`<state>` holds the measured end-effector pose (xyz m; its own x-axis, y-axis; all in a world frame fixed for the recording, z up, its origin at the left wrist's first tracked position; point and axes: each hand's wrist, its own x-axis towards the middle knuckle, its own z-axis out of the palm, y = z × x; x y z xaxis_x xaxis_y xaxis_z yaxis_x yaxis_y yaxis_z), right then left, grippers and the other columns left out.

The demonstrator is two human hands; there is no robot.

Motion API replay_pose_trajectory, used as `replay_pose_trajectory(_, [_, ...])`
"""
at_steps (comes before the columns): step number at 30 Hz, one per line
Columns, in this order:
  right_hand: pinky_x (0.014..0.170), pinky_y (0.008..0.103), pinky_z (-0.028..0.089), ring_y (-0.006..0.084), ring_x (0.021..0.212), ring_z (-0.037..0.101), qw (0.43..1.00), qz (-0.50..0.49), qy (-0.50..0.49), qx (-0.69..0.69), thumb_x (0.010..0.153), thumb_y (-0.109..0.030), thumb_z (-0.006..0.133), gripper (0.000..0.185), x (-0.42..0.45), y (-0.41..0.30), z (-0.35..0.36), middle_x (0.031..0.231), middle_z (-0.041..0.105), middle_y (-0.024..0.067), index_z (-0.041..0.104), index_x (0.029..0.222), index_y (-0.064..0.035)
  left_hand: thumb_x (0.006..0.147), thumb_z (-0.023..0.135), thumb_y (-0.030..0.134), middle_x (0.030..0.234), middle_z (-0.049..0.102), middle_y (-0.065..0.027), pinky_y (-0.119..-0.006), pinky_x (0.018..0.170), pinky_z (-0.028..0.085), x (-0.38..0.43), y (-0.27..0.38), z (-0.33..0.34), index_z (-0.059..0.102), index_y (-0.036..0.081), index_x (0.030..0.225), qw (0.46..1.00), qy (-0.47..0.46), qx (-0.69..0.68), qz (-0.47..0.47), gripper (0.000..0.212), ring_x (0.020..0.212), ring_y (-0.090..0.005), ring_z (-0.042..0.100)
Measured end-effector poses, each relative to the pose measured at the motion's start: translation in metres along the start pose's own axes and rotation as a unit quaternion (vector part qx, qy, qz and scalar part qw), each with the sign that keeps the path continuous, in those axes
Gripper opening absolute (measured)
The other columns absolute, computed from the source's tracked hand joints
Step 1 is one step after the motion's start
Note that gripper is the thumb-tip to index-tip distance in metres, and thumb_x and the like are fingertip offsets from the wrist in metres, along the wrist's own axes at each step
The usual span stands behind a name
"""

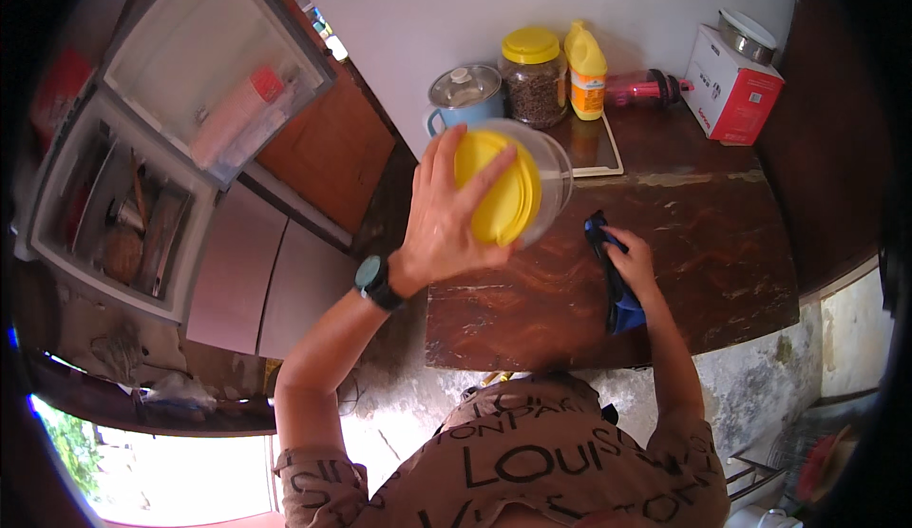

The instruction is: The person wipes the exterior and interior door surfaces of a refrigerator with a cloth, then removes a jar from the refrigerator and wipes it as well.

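Observation:
My left hand (445,211) is raised above the left part of the dark brown wooden tabletop (513,307), gripping a clear plastic container (556,182) by its yellow lid (499,189). The container is tilted, with its lid towards me. My right hand (633,257) rests on the tabletop and holds a blue and black cloth (627,310), which lies bunched under and beside the fingers. Behind the raised container stand a light blue pot (467,107) with a glass lid and a large jar of dark brown pieces (533,89) with a yellow lid.
A yellow bottle (586,75), a pink bottle (634,91) lying down, and a white and red box (734,89) topped by a lidded metal bowl (747,37) line the wall. A white-rimmed panel (598,150) lies before them. An open refrigerator (121,221) stands at left.

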<state>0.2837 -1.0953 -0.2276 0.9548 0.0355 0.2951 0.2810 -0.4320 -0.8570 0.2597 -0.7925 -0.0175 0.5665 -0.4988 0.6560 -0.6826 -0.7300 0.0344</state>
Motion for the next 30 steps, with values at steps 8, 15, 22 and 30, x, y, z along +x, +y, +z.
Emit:
replay_pose_trajectory(8, [0.077, 0.0355, 0.048, 0.0299, 0.091, 0.061, 0.999, -0.007, -0.017, -0.028, 0.08, -0.017, 0.064, 0.034, -0.019, 0.005, 0.018, 0.1, 0.062, 0.014, 0.064, 0.112, -0.0041, 0.057, 0.076, 0.047, 0.132, 0.037, -0.0303, -0.054, 0.092, 0.04, 0.121, -0.043, 0.123, 0.049, 0.021, 0.134, 0.997, 0.042, 0.001, -0.071, 0.086, 0.116, -0.0485, 0.041])
replay_pose_trajectory(15, [0.079, 0.0362, 0.049, 0.0303, 0.091, 0.061, 0.999, -0.018, 0.011, -0.034, 0.079, -0.019, 0.067, 0.033, -0.019, 0.011, 0.013, 0.097, 0.062, 0.0124, 0.065, 0.11, -0.0078, 0.061, 0.071, 0.06, 0.127, 0.042, -0.0268, -0.06, 0.088, 0.041, 0.187, -0.048, 0.2, 0.048, 0.023, 0.135, 0.978, -0.078, 0.029, -0.189, 0.086, 0.117, -0.0468, 0.043])
replay_pose_trajectory(22, [0.078, 0.0374, 0.049, 0.0313, 0.09, 0.061, 0.999, -0.022, 0.01, -0.036, 0.078, -0.017, 0.068, 0.031, -0.018, 0.006, 0.013, 0.096, 0.062, 0.0126, 0.065, 0.107, -0.0088, 0.063, 0.067, 0.068, 0.121, 0.047, -0.0254, -0.06, 0.085, 0.042, 0.206, -0.052, 0.225, 0.051, 0.021, 0.133, 0.967, -0.092, 0.06, -0.231, 0.086, 0.11, -0.0467, 0.047])
replay_pose_trajectory(30, [0.076, 0.036, 0.048, 0.0308, 0.089, 0.062, 0.998, -0.043, -0.002, -0.038, 0.077, -0.015, 0.068, 0.031, -0.016, 0.009, 0.017, 0.094, 0.062, 0.0129, 0.065, 0.107, -0.0069, 0.058, 0.056, 0.086, 0.135, 0.033, -0.0404, -0.067, 0.096, 0.031, 0.21, -0.069, 0.247, 0.038, 0.011, 0.14, 0.963, -0.141, 0.121, -0.197, 0.113, 0.126, -0.058, 0.03])
